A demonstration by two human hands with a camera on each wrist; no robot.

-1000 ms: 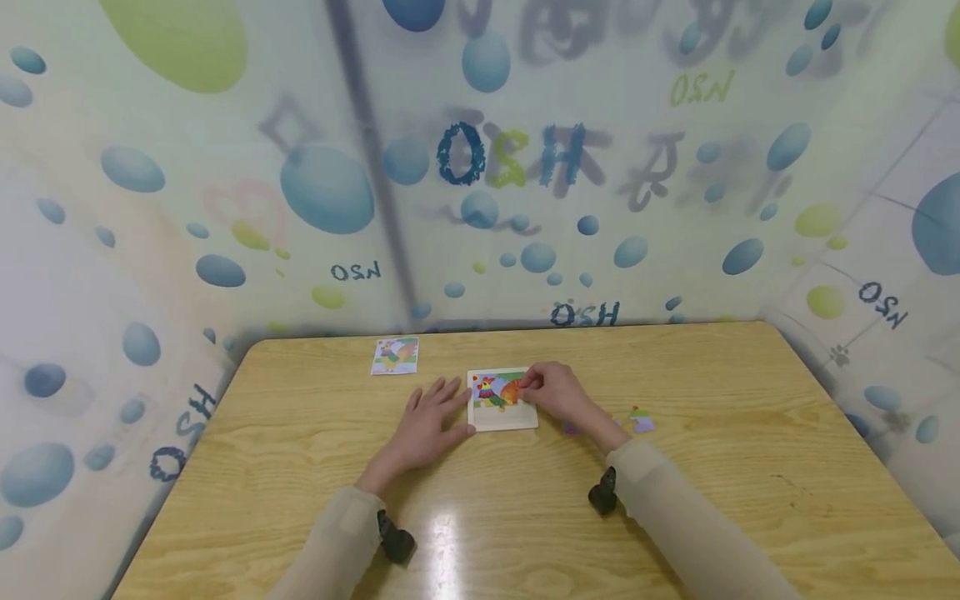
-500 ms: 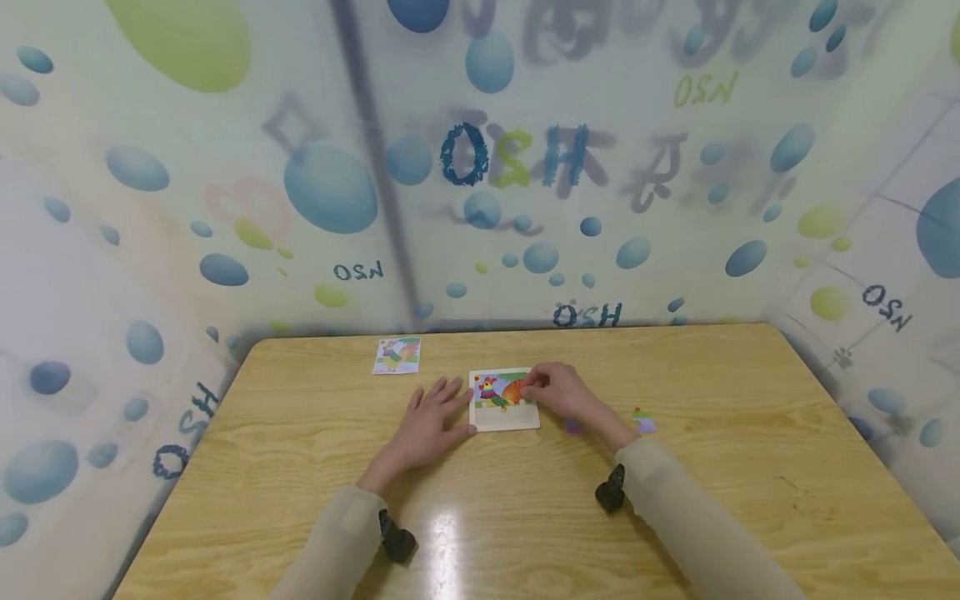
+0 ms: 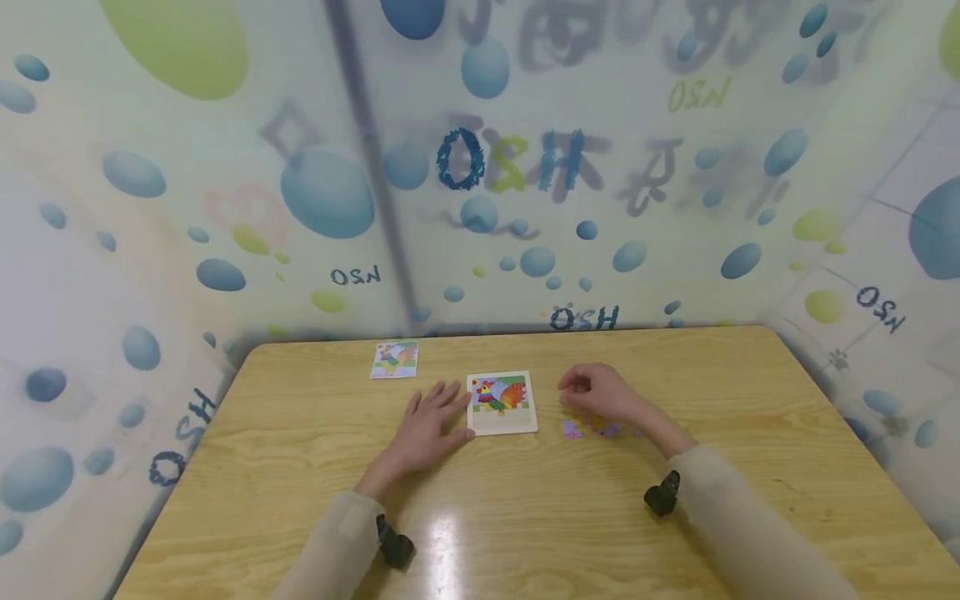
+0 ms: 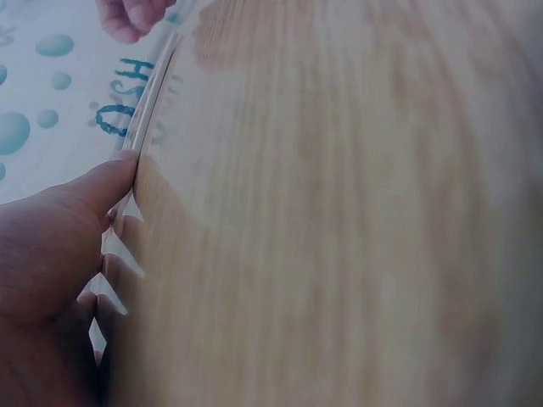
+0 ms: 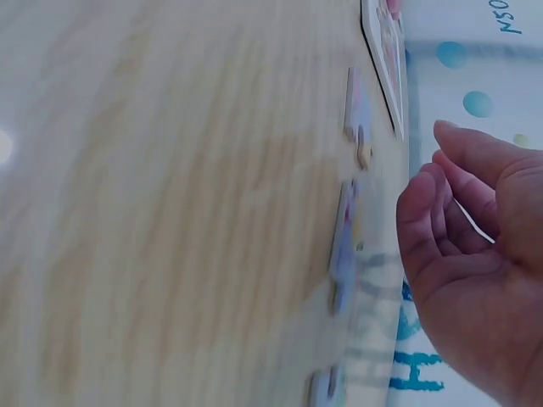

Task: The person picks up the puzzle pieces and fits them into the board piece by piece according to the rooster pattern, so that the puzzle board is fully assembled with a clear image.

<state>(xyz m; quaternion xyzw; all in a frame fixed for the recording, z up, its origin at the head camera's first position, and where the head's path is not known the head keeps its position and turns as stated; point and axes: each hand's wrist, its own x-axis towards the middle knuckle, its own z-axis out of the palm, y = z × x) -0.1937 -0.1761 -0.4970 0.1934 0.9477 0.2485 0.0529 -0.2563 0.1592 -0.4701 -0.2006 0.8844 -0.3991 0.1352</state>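
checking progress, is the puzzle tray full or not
Partly full: the puzzle tray shows a bare near strip, and loose pieces lie to its right.

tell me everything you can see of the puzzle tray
The tray is thin, roughly square and pale-framed, perhaps wood. Its upper part shows a colourful bird with an orange tail on blue and green; the lower strip is bare. It lies flat on the table, the left hand touching its left edge.

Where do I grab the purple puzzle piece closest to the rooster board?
I'd probably come from above with the right hand and pinch the near and far edges. The purple puzzle piece is thin and lies flat on the table, and nothing blocks its near edge.
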